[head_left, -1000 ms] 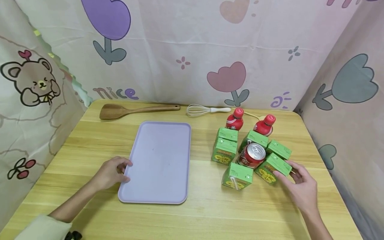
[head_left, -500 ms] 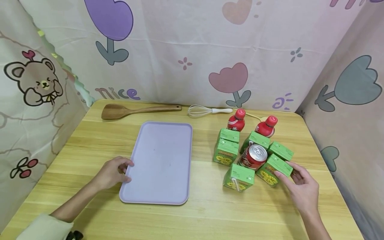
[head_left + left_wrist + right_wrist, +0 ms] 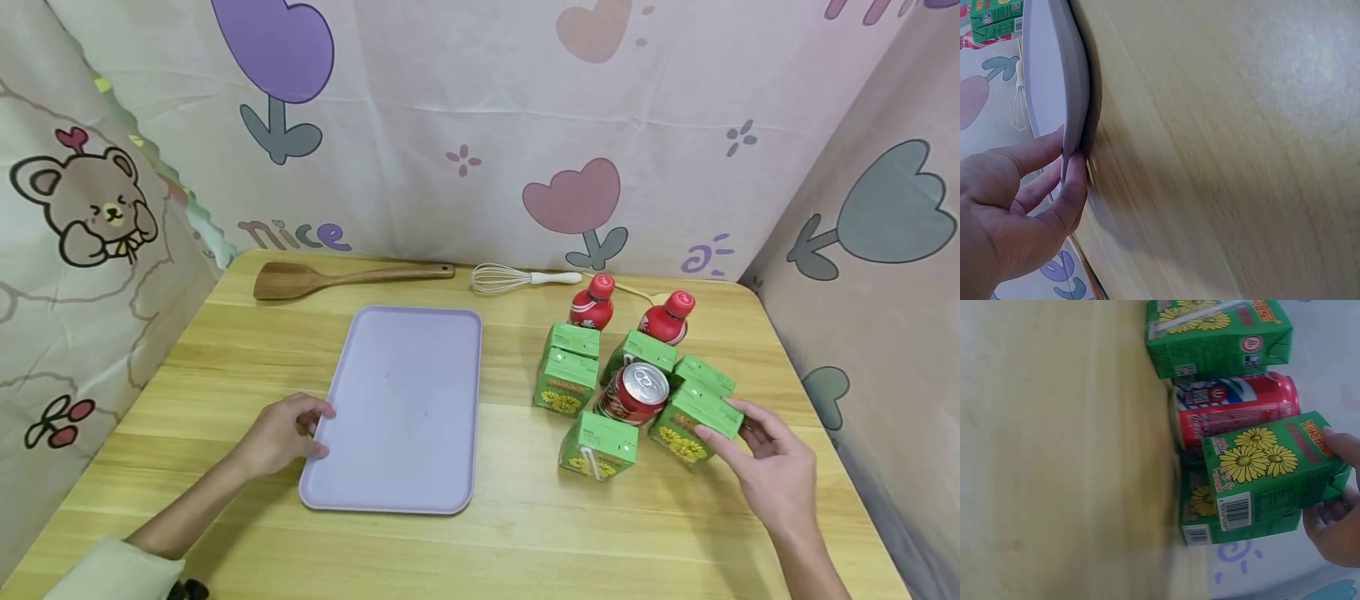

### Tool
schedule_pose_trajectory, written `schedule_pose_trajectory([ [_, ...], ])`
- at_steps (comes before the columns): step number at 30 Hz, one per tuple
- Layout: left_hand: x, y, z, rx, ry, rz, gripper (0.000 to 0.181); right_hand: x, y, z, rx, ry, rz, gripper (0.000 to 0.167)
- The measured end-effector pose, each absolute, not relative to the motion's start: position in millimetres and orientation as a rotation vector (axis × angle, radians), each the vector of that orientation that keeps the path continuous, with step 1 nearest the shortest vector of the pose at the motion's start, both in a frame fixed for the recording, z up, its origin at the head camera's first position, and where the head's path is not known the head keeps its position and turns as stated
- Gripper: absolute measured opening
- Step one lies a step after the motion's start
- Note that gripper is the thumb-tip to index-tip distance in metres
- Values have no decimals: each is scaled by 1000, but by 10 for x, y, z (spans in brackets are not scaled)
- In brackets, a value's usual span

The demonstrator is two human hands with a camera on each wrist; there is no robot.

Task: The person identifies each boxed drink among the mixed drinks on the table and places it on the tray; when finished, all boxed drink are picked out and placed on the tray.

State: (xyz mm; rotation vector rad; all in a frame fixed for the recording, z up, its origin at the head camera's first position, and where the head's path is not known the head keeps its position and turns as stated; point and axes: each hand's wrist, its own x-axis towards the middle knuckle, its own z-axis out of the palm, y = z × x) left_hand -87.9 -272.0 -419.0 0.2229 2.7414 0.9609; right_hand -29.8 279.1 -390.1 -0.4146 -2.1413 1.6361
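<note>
My left hand (image 3: pixel 281 435) is at the left edge of a pale purple tray (image 3: pixel 401 408); in the left wrist view, thumb and fingers pinch its rim (image 3: pixel 1072 94). At the right, my right hand (image 3: pixel 780 467) grips a green drink carton (image 3: pixel 693 421) with yellow flowers between thumb and fingers. In the right wrist view this carton (image 3: pixel 1266 462) appears raised off the table, overlapping another green carton (image 3: pixel 1200 515). A red can (image 3: pixel 633 393) stands just left of the held carton. Around the can are more green cartons, one in front (image 3: pixel 598 446) with a white straw.
Two red-capped bottles (image 3: pixel 592 302) stand behind the cartons. Along the table's back edge lie a wooden spatula (image 3: pixel 288 280), a whisk (image 3: pixel 502 277) and a partly hidden yellow-handled utensil (image 3: pixel 633 289). Patterned cloth (image 3: pixel 420 100) hangs close behind and at both sides.
My right hand has moved slightly right, lifting the green carton up from its spot beside the can. My left hand keeps its place on the tray.
</note>
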Motion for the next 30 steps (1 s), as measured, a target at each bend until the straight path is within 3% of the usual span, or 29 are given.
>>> schedule_pose_trajectory([
  [22,-887,-2726,-4193,214,2734,972,41,-232,2730,-3248,-253,-2020,1749,46],
  [30,-890,-2732,-4193,206,2725,975,41,-306,2561,-3059,-31,-1901,1822,47],
])
